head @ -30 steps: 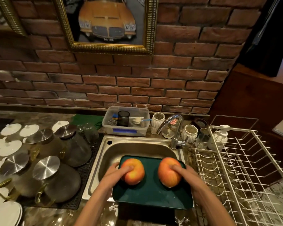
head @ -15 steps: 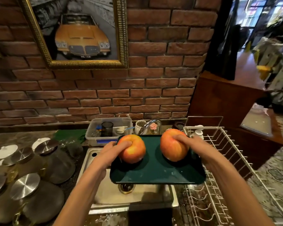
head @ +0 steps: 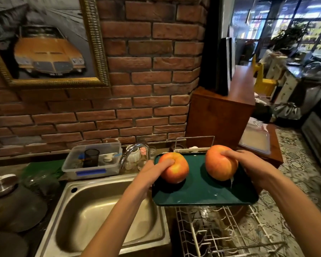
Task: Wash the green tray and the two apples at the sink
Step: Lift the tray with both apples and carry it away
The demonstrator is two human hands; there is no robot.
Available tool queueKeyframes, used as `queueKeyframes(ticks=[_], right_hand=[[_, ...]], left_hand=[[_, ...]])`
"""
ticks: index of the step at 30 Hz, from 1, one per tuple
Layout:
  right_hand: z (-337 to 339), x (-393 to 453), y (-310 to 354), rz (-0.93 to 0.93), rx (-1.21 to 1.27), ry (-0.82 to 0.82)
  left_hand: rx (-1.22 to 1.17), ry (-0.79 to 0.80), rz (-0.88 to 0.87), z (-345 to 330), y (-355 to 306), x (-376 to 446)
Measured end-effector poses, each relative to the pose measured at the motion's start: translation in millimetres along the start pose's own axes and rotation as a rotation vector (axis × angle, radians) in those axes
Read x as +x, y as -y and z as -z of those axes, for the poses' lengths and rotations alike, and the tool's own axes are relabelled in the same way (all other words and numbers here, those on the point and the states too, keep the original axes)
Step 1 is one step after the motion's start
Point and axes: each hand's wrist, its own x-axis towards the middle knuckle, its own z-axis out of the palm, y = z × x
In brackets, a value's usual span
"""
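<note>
Green tray (head: 202, 193) with both apples has moved right, over the rack (head: 220, 232).

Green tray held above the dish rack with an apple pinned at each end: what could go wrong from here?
1. The green tray is carried only by the left hand and right hand, each also pinning an apple; a weak grip could tip it onto the dish rack.
2. The left apple and right apple look wet; either might roll off.
</note>
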Motion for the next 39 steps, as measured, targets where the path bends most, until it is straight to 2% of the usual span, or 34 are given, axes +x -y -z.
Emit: queueKeyframes(ticks=[11,18,26,39], right_hand=[[41.5,35.9,-61.1,-0.028,0.084,0.006],[42.5,43.9,-75.6,-0.041,0.122,0.050],[42.2,52.9,-79.0,-0.037,0.046,0.032],[37.4,38.7,-78.7,0.048,0.026,-0.050]], left_hand=[[0.008,0.017,0.077,-71.7,23.7,22.0],[0.023,-0.008,0.086,-80.9,25.6,26.8],[0.081,0.035,0.119,-80.8,19.0,25.3],[0.135,0.030,-0.038,-66.0,12.7,21.8]])
